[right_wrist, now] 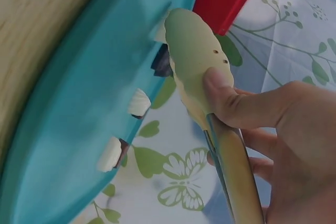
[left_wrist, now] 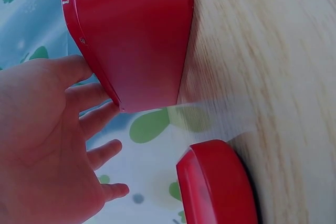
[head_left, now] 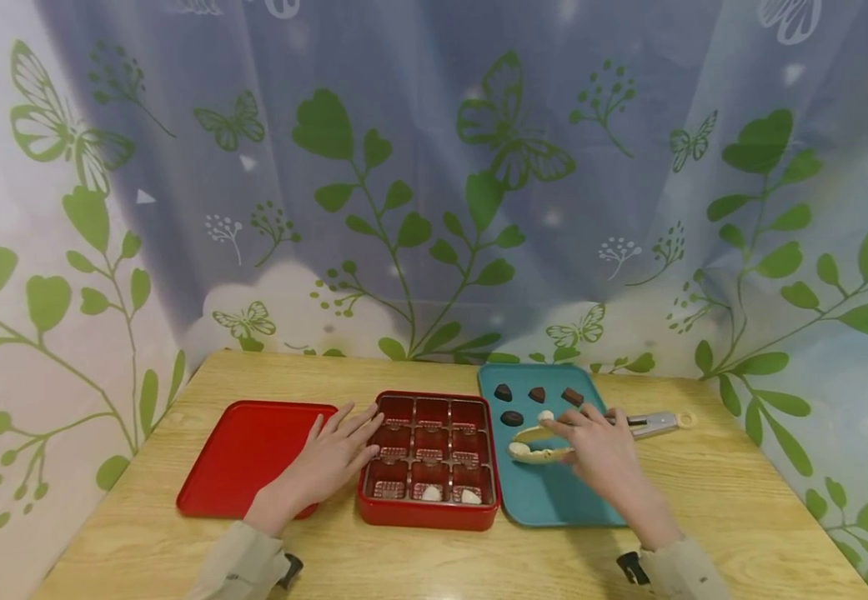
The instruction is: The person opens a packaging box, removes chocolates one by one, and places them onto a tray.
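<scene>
My left hand (head_left: 334, 454) has its fingers spread, the fingertips touching the left rim of a red divided box (head_left: 428, 514). Two white chocolates, one in the front middle compartment (head_left: 431, 494) and one in the front right, lie in that box. In my right hand (head_left: 602, 446) I grip a pair of tongs (head_left: 654, 423) with cream scalloped tips, thumb pressed on one arm in the right wrist view. Next to the tips sits a white chocolate (head_left: 519, 448) on the teal tray (head_left: 554, 504); whether the tips clasp it I cannot tell.
Farther back on the tray are several dark chocolates (head_left: 537, 394) and another white chocolate (head_left: 546, 416). A red lid (head_left: 234, 462) lies left of the box, partly under my left forearm. Behind the wooden table (head_left: 434, 567) hangs a patterned curtain (head_left: 418, 250).
</scene>
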The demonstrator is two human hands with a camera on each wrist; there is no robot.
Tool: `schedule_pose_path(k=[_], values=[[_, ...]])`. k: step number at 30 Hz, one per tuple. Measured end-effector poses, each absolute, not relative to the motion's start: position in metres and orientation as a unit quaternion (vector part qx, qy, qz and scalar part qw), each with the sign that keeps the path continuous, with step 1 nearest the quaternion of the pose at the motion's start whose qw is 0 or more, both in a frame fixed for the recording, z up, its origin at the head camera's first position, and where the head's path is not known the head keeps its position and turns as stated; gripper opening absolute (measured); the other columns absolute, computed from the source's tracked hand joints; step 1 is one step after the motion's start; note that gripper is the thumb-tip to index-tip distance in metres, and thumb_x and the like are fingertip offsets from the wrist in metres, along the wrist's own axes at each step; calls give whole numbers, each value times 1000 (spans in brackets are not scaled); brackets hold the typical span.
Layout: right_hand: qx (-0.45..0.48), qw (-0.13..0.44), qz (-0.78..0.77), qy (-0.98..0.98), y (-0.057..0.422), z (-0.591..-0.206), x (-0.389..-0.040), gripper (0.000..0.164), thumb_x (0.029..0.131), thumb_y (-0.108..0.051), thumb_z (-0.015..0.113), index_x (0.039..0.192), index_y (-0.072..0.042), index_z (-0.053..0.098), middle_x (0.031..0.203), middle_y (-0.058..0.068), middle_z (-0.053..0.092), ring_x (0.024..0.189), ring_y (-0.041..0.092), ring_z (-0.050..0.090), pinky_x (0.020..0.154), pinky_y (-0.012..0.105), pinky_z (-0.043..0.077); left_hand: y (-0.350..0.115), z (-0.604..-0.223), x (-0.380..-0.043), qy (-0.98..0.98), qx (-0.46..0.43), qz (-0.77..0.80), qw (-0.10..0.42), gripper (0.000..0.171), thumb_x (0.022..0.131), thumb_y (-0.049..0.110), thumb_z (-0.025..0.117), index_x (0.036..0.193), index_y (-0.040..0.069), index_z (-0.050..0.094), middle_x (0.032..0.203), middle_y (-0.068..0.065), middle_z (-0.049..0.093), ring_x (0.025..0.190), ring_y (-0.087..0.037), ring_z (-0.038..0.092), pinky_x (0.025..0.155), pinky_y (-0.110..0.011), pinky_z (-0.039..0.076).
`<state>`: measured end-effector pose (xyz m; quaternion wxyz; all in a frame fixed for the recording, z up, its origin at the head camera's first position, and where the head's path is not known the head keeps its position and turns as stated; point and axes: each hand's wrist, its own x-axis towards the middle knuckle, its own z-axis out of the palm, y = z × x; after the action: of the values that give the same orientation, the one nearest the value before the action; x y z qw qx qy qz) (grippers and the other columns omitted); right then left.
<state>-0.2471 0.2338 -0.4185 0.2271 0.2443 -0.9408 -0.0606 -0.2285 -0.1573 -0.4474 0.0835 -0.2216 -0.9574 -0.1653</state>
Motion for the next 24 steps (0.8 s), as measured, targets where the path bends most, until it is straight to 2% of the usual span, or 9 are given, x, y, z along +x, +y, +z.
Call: schedule_pose_path(k=[9,15,24], values=[[237,289,-41,-927,240,-402,-246,68,63,-29,82,127,-28,57,113,-1,63,103,27,55,78,50,36,-157,-447,-228,-957,-223,-164,87,50,95,33,49,140,13,40,148,-4,32,137,-35,21,103,-66,15],[258,282,-37,-923,229,-387,-242,67,68,-32,79,130,-30,53,114,-2,61,102,24,54,80,52,37,-157,-446,-226,-957,-221,-163,88,50,95,33,49,140,13,41,148,-4,33,137,-35,21,103,-66,15],[314,286,-76,-902,191,-366,-234,66,69,-29,79,129,-32,53,115,-6,59,99,19,50,79,49,37,-156,-448,-228,-960,-220,-153,84,52,95,34,48,141,14,38,149,-3,31,138,-34,20,104,-65,12]])
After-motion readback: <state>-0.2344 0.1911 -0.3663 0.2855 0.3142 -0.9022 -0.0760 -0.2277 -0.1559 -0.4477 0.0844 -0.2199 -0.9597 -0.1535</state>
